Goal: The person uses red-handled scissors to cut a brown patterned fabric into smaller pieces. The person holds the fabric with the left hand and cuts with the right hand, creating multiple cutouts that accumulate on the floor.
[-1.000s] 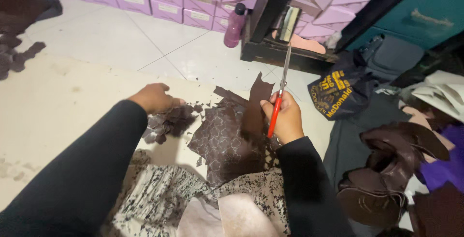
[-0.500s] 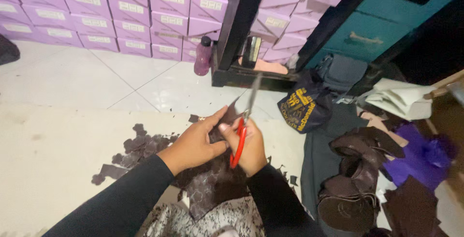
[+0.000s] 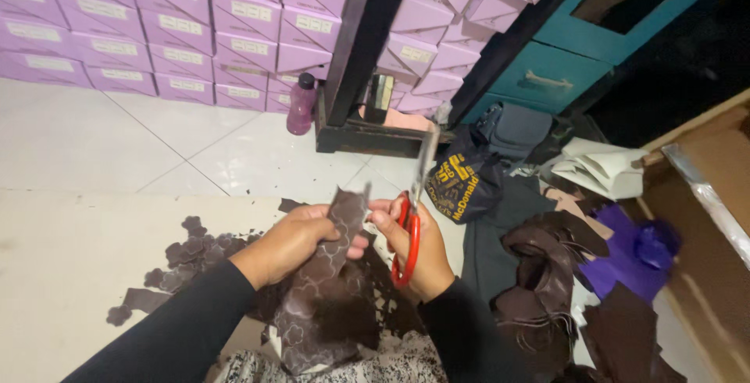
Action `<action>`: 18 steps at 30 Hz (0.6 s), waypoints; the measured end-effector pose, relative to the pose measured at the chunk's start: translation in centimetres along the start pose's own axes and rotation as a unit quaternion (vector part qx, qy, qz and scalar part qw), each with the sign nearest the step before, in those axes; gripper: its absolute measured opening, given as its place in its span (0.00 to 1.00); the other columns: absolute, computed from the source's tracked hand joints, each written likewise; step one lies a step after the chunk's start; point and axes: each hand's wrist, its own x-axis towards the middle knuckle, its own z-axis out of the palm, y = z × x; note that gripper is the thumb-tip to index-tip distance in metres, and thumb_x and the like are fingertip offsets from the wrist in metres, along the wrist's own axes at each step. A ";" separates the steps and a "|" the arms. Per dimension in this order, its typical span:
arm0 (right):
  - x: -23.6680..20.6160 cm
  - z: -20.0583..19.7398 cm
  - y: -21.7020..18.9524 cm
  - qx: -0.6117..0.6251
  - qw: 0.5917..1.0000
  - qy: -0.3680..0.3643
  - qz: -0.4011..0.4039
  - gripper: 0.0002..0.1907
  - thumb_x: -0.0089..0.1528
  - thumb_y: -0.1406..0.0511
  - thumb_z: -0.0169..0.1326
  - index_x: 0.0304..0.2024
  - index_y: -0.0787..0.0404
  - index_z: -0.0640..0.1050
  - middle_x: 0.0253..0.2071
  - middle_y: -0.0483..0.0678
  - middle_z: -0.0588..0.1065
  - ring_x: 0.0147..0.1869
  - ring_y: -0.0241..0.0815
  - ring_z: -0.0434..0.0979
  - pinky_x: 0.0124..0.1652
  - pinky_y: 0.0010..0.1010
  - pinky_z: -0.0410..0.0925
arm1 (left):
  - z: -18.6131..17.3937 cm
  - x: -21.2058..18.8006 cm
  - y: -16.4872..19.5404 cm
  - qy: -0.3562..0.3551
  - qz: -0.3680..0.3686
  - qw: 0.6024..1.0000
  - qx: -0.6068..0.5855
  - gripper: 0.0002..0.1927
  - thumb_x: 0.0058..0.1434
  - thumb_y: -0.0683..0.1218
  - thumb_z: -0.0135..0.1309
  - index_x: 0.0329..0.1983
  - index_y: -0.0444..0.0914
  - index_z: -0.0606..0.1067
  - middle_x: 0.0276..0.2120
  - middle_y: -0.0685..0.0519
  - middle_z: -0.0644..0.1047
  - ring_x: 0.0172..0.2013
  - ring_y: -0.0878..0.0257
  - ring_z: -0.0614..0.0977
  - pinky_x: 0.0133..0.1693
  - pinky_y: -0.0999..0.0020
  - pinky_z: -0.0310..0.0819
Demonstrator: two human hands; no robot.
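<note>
My left hand (image 3: 287,241) grips a dark brown piece of patterned leather (image 3: 324,289) and holds its upper end up. My right hand (image 3: 418,252) holds red-handled scissors (image 3: 412,213), blades pointing up and away, right beside the leather's top edge. Both hands sit close together above a cream mat (image 3: 70,274). Small cut brown leather pieces (image 3: 183,254) lie scattered on the mat to the left of my left hand.
Purple boxes (image 3: 156,24) are stacked along the back wall. A purple bottle (image 3: 301,105) stands by a dark furniture leg (image 3: 355,47). A dark printed bag (image 3: 461,184), brown leather scraps (image 3: 547,274), purple cloth (image 3: 625,254) and a teal cabinet (image 3: 562,63) fill the right side.
My left hand moved from the scraps on the mat to the leather piece and lifted it beside the scissors. The view tilted up toward the boxes.
</note>
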 end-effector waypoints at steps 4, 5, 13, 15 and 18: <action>-1.4 -0.5 -0.2 0.008 1.000 -0.012 0.005 0.13 0.62 0.72 0.61 0.37 0.57 0.67 0.37 0.46 0.71 0.35 0.33 0.70 0.32 0.24 0.64 | 0.6 0.6 -1.7 -0.066 0.023 0.993 0.092 0.20 0.63 0.39 0.42 0.58 0.32 0.73 0.44 0.45 0.83 0.42 0.60 0.85 0.48 0.67 0.78; -1.4 -0.6 -0.4 0.007 1.000 -0.001 0.011 0.13 0.62 0.72 0.60 0.37 0.57 0.67 0.36 0.45 0.70 0.33 0.33 0.69 0.31 0.24 0.64 | 0.8 0.8 -2.0 -0.084 0.042 0.988 0.119 0.20 0.65 0.40 0.43 0.58 0.33 0.73 0.43 0.48 0.83 0.41 0.63 0.84 0.48 0.70 0.77; -0.8 -2.6 -2.3 -0.157 0.987 0.000 0.034 0.10 0.64 0.65 0.58 0.33 0.58 0.69 0.24 0.41 0.67 0.25 0.31 0.64 0.26 0.23 0.59 | 1.8 3.1 -0.7 0.099 0.094 0.985 0.103 0.14 0.69 0.47 0.48 0.48 0.34 0.78 0.32 0.52 0.79 0.29 0.68 0.76 0.33 0.71 0.71; -0.7 -2.8 -2.0 -0.225 0.974 -0.026 0.015 0.10 0.64 0.63 0.59 0.34 0.57 0.70 0.25 0.38 0.63 0.28 0.27 0.60 0.28 0.21 0.56 | 1.6 3.1 0.3 0.130 0.130 0.982 0.044 0.12 0.68 0.44 0.49 0.47 0.33 0.78 0.32 0.52 0.79 0.29 0.68 0.76 0.32 0.71 0.71; -1.9 -2.6 -1.3 -0.248 0.966 -0.069 0.034 0.12 0.64 0.61 0.58 0.34 0.60 0.70 0.26 0.38 0.64 0.29 0.27 0.60 0.28 0.21 0.57 | 1.8 2.7 1.3 0.146 0.151 0.978 0.015 0.12 0.65 0.42 0.49 0.48 0.34 0.78 0.34 0.54 0.80 0.30 0.70 0.78 0.34 0.73 0.74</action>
